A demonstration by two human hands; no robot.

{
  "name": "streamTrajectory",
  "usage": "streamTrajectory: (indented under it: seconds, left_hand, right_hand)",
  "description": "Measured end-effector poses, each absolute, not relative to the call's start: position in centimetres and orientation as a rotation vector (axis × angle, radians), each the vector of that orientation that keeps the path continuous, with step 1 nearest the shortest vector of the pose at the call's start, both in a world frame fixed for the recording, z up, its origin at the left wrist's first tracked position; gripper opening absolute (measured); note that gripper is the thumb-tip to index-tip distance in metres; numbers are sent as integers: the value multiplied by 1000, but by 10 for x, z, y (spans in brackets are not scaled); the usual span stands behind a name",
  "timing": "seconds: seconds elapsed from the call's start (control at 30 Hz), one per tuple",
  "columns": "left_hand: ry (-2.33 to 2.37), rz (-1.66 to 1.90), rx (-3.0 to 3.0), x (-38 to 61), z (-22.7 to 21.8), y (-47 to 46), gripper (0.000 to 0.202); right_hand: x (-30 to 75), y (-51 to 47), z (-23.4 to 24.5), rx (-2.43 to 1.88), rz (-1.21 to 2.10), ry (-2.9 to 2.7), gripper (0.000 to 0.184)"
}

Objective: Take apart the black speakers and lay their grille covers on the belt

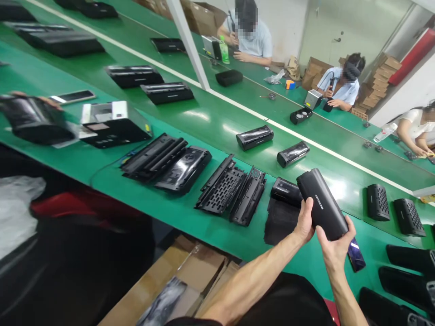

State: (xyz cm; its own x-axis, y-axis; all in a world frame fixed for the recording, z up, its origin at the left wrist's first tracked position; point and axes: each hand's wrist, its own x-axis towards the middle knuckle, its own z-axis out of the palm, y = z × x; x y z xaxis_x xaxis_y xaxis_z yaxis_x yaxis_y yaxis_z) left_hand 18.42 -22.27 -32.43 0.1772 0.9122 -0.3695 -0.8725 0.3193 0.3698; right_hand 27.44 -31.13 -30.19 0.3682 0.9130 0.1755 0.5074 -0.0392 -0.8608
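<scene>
Between my two hands is a black oblong casing [322, 206] with "MERCURY" printed on its face, held tilted above the green bench. My left hand [306, 222] grips its near left edge, thumb along the side. Around the lower right end closes my right hand [336, 244]. Just left of it, a similar glossy black casing [285, 190] lies on a dark cloth [282, 222]. A phone with a dark blue screen [356, 256] rests on the bench beside my right wrist.
Black perforated shells [220, 190] and a glossy casing [185, 170] lie left along the bench [238, 235]. Beyond runs a green belt [210, 122] carrying casings. A white-and-black box [112, 122] stands far left. More casings [408, 262] lie right. Several people work opposite; open cartons [190, 267] sit below.
</scene>
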Motion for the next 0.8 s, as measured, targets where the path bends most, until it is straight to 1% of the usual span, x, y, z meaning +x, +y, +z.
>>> streamTrajectory:
  seconds: [0.07, 0.13, 0.17, 0.2, 0.23, 0.27, 0.3, 0.37, 0.43, 0.53, 0.6, 0.7, 0.73, 0.8]
  left_hand:
    - [603, 1200, 202, 168, -324, -214, 78]
    - [620, 1117, 417, 138, -319, -195, 87]
    - [642, 1125, 561, 121, -315, -184, 97]
    - [648, 1122, 737, 104, -310, -172, 113]
    - [632, 1076, 919, 90, -305, -161, 124]
    - [595, 1007, 1075, 78, -300, -152, 126]
    - [553, 946, 1195, 70, -295, -146, 124]
    - [501, 883, 1334, 64, -289, -142, 114]
    - [513, 915, 1377, 66, -287, -145, 106]
    - [575, 1003, 1315, 74, -292, -158, 101]
    - [586, 1071, 1157, 84, -299, -172, 98]
    - [497, 1105, 744, 111, -313, -203, 90]
    - [448, 1057, 604, 122, -318, -215, 84]
    - [354, 849, 436, 139, -329, -236, 76]
  right_hand:
    - [287, -308, -295, -1720, 488, -1198, 105]
    - [308, -309, -281, -1729, 502, -1166, 96]
    - [318, -312, -274, -1720, 532, -1174, 94]
    - [326, -316, -267, -1706, 569, -1187, 93]
    - [333, -321, -262, -1691, 609, -1203, 91]
    - [336, -324, -259, -1678, 650, -1220, 89]
    - [338, -327, -256, -1666, 684, -1233, 87]
    - [339, -330, -254, -1650, 727, -1246, 84]
    - [342, -328, -252, -1642, 743, -1251, 81]
    - [354, -322, -249, -1640, 782, -1271, 82]
    - [364, -320, -251, -1595, 820, -1266, 90]
    - [364, -321, -269, -1488, 820, -1296, 104]
    - [359, -322, -277, -1485, 808, -1327, 106]
    - [346, -324, -291, -1542, 774, -1430, 100]
